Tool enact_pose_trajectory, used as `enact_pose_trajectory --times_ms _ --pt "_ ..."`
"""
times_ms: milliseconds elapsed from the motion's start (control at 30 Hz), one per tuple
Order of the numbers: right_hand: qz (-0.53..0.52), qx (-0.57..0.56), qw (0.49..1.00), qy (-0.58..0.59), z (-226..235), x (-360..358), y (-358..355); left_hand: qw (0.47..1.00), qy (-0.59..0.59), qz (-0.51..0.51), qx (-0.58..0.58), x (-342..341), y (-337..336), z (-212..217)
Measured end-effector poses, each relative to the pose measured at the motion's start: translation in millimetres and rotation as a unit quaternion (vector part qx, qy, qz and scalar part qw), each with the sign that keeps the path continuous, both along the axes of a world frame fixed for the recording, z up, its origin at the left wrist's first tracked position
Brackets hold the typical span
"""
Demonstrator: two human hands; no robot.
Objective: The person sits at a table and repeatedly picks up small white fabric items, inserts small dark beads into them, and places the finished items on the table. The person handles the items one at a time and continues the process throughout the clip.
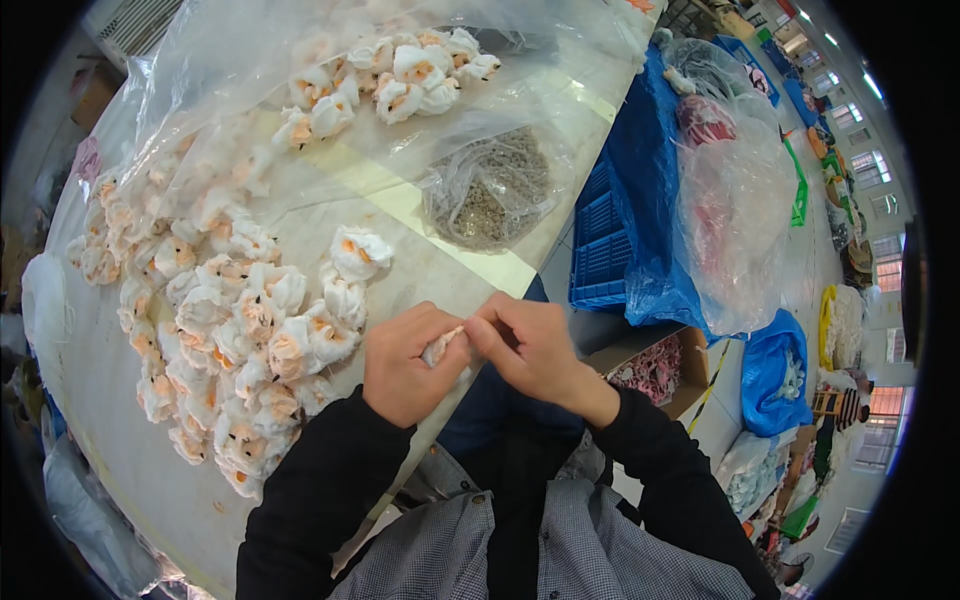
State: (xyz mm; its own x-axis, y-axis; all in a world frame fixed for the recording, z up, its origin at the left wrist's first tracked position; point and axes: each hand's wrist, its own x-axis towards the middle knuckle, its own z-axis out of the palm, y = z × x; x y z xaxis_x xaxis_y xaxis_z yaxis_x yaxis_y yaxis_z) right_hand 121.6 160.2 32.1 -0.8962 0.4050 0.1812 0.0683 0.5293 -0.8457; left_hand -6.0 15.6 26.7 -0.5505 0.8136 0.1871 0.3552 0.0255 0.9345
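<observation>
A small white-and-peach fabric flower point(443, 345) is sitting just off the table point(120, 450) edge, pinched between both hands; the left hand point(405, 365) is curling its fingers narrowly around it; the right hand point(525, 345) is gripping its other side; a heap of similar flowers point(230, 330) is lying on the table, left of the hands; a clear bag of small dull pieces point(490, 190) is resting beyond them.

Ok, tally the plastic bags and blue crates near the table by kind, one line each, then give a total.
Clear bag of white-and-orange fabric flowers on the table: 1
Clear bag of small grey-brown pieces on the table: 1
Big clear bag of red and pink goods beside the table: 1
Blue bags: 1
Blue crates: 1
Total: 5
</observation>
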Motion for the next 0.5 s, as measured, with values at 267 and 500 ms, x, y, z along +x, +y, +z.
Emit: enact_pose_trajectory --times_ms 267,500 --pt "-0.105 0.370 0.921 0.064 -0.3 -57.0 71.4 0.997 -0.036 0.071 -0.003 -3.3 -0.6 -7.9" --pt "-0.072 0.437 0.896 -0.039 -8.5 -77.0 84.3 0.995 -0.064 0.078 0.013 -3.2 0.2 -12.9"
